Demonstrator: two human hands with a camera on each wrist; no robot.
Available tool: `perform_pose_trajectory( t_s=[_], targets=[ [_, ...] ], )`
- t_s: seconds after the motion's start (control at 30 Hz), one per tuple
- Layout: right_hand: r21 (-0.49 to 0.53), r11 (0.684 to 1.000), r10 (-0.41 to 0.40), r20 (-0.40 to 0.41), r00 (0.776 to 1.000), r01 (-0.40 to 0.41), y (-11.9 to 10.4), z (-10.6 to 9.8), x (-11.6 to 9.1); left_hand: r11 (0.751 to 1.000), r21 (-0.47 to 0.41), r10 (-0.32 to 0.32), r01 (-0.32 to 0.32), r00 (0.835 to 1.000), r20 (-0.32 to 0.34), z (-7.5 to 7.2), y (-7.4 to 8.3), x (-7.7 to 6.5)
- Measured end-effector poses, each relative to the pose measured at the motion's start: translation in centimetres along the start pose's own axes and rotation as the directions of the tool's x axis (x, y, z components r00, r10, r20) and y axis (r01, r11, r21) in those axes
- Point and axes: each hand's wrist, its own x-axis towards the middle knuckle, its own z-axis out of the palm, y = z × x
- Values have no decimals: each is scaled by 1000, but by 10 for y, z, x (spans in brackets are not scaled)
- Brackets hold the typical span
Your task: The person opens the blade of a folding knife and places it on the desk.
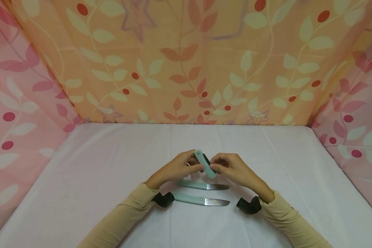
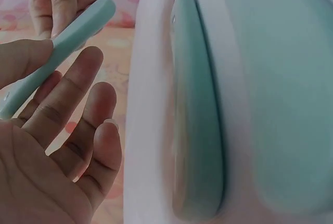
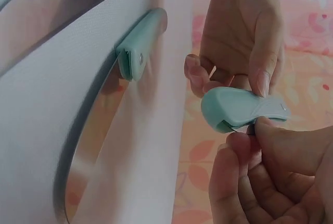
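Note:
A mint-green folding knife (image 1: 204,163) is held above the table between both hands, its blade mostly folded in toward the handle. My left hand (image 1: 181,167) grips the handle, the thumb lying along one side while the other fingers spread loosely in the left wrist view. My right hand (image 1: 235,169) pinches close to the handle's slot with thumb and forefinger; in the right wrist view a sliver of blade (image 3: 240,129) shows there. Below the hands lie two more mint-green knives, an upper knife (image 1: 193,184) and a lower knife (image 1: 190,198), both unfolded with blades pointing right.
A white cloth covers the table (image 1: 111,148). Orange patterned fabric (image 1: 179,69) hangs behind it, with pink leafy fabric (image 1: 15,137) at the sides. Black wrist-camera mounts (image 1: 163,199) sit under both sleeves, close to the lower knife.

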Motion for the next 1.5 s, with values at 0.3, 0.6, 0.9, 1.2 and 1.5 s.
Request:
perform_pose_trajectory(
  t_s=[0.3,0.6,0.9,1.2,1.5],
  targets=[
    [39,999,13,22,1000,-14,-2,2,-1,999,-42,6,-5,999,33,4,0,0],
    [32,999,15,18,1000,-15,-3,6,-1,1000,-12,21,-20,1000,18,5,4,1],
    [13,1000,15,2,1000,-15,-5,7,-3,999,16,40,-41,999,32,2,5,1],
    [-1,999,35,3,999,-35,-8,4,-5,999,36,25,-27,999,46,-1,8,0],
    [44,998,52,16,999,-52,-9,0,-3,1000,-6,1,0,999,32,-4,7,-3]
  ],
)
